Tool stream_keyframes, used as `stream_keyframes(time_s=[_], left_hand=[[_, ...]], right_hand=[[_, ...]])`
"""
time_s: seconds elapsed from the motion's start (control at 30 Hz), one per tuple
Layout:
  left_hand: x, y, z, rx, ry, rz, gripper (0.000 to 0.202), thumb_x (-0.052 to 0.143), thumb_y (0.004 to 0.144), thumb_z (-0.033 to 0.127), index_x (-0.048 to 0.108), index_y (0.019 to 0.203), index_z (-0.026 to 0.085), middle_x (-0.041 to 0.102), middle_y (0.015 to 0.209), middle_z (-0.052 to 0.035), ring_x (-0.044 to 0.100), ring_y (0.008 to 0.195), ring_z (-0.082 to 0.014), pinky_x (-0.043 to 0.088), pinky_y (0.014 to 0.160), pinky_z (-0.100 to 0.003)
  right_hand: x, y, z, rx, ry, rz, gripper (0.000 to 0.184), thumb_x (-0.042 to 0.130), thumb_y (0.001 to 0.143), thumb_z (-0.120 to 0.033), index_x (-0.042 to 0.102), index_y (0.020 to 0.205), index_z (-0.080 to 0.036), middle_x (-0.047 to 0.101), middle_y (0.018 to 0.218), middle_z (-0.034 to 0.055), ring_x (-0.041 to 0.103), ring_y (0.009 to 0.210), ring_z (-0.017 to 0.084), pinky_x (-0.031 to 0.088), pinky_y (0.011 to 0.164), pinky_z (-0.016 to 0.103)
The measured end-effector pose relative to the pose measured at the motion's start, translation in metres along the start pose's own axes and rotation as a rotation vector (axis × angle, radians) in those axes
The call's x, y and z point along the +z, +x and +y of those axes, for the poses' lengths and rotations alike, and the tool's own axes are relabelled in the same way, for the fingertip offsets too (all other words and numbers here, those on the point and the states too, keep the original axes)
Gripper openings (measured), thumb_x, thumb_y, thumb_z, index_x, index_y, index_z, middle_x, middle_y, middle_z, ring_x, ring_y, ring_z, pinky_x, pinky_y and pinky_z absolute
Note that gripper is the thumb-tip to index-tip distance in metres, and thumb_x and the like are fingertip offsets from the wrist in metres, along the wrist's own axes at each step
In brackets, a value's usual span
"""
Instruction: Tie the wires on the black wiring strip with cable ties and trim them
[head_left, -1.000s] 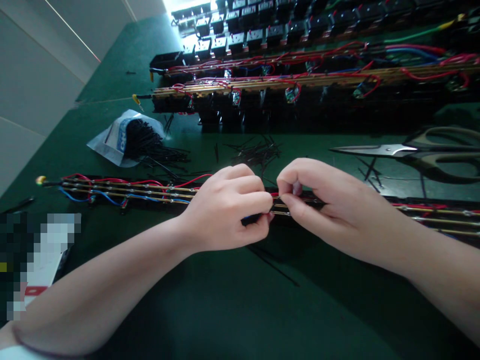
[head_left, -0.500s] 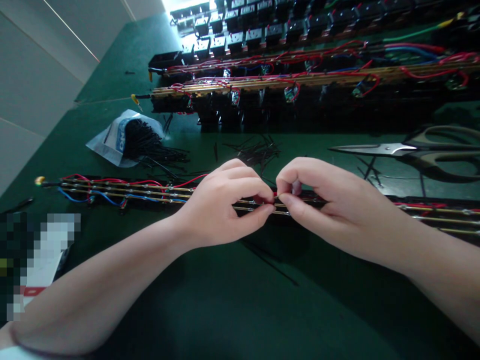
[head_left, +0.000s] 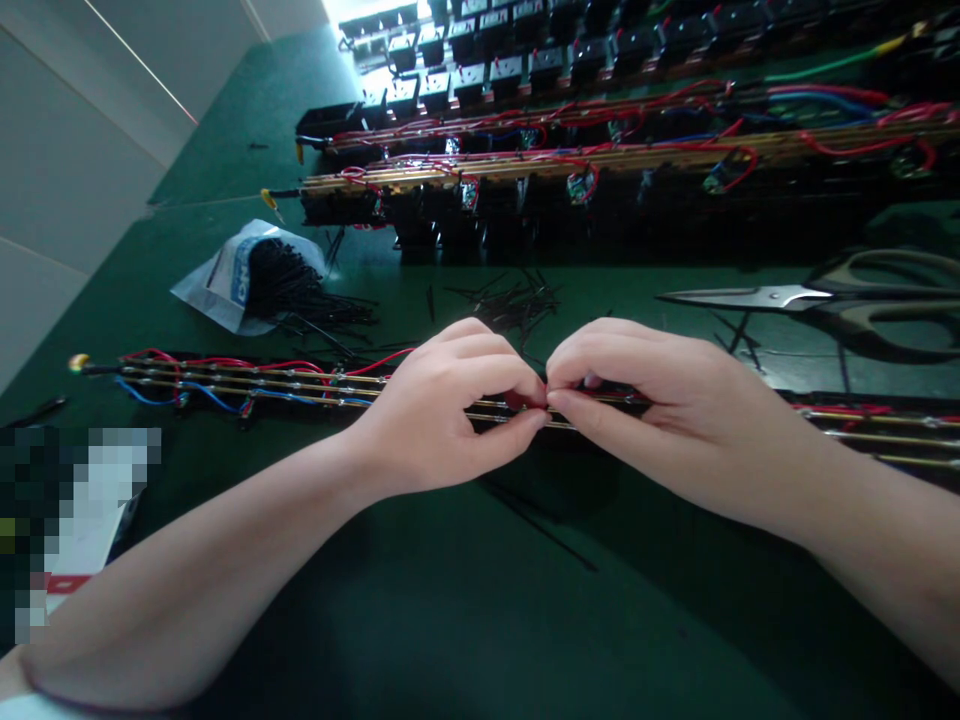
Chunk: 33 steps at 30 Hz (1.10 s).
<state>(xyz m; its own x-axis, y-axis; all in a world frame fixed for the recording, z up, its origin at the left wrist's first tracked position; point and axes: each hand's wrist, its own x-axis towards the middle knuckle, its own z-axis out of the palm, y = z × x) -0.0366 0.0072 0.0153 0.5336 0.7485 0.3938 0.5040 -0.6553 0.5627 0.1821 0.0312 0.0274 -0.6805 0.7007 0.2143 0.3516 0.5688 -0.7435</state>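
A long, narrow assembly of brass rods with red and blue wires [head_left: 300, 378] lies across the green table. Over its middle, my left hand [head_left: 442, 405] pinches with thumb and forefinger; whatever sits between the fingertips is too small to make out. My right hand [head_left: 660, 410] is closed in a pinch too, its fingertips touching those of the left. What it grips is hidden. Two loose black cable ties [head_left: 544, 527] lie on the near side of the assembly.
Scissors [head_left: 795, 298] lie at the right. A plastic bag [head_left: 225, 280] spills black cable ties [head_left: 292, 285] at the left, with several more loose ties [head_left: 517, 300] beyond my hands. Wired black assemblies [head_left: 540, 170] stretch along the back of the green table [head_left: 480, 620].
My right hand has shifted slightly left, its thumb and forefinger closing together against the left fingertips. The left hand has stayed nearly still.
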Motion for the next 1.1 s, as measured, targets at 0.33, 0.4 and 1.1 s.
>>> stream_keyframes(time_s=[0.33, 0.4, 1.1], left_hand=[[0.0, -0.001, -0.001, 0.042, 0.047, -0.007, 0.007, 0.068, 0.089, 0.016, 0.069, 0.083, 0.019, 0.074, 0.083, -0.0002, 0.061, 0.082, -0.0147, 0.05, 0.078, -0.03], [0.001, -0.001, -0.002, 0.051, 0.066, -0.012, 0.008, 0.068, 0.089, 0.016, 0.068, 0.082, 0.019, 0.074, 0.083, -0.0002, 0.06, 0.081, -0.0149, 0.05, 0.078, -0.03], [0.003, -0.008, 0.017, 0.06, 0.291, -0.036, 0.01, 0.063, 0.087, 0.014, 0.066, 0.082, 0.022, 0.073, 0.085, 0.0017, 0.06, 0.084, -0.0167, 0.043, 0.08, -0.034]], right_hand=[[-0.001, -0.001, 0.0, -0.001, 0.014, -0.001, 0.018, 0.055, 0.098, -0.027, 0.066, 0.084, -0.024, 0.07, 0.083, 0.0021, 0.065, 0.078, 0.019, 0.049, 0.068, 0.034], [-0.001, -0.001, -0.001, 0.017, 0.023, -0.003, 0.018, 0.056, 0.097, -0.027, 0.066, 0.083, -0.024, 0.07, 0.083, 0.0023, 0.065, 0.078, 0.019, 0.05, 0.068, 0.034], [-0.006, -0.001, 0.001, 0.144, 0.2, 0.065, 0.02, 0.056, 0.096, -0.035, 0.063, 0.083, -0.022, 0.065, 0.074, 0.0005, 0.058, 0.067, 0.016, 0.045, 0.06, 0.03]])
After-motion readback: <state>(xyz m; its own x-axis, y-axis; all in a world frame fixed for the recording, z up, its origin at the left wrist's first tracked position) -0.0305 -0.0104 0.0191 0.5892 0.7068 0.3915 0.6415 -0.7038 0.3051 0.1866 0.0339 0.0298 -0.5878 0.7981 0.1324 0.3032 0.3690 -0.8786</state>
